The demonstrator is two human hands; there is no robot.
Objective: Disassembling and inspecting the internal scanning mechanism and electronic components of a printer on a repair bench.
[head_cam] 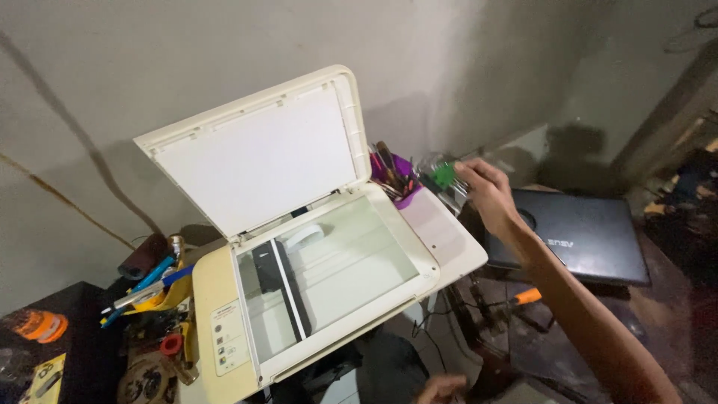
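- Beside the open scanner [329, 277]: right hand [486, 191] clamped on small green part [443, 176].
- Just left of it: purple tool cup [404, 183].
- Low down: left hand [441, 389], grip unclear.

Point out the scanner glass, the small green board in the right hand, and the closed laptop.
scanner glass [351, 262]: head view, on the bare middle of the pane.
green board [443, 175]: head view, on its green face by the fingertips of the right hand [486, 187].
laptop [583, 236]: head view, on the closed dark lid.
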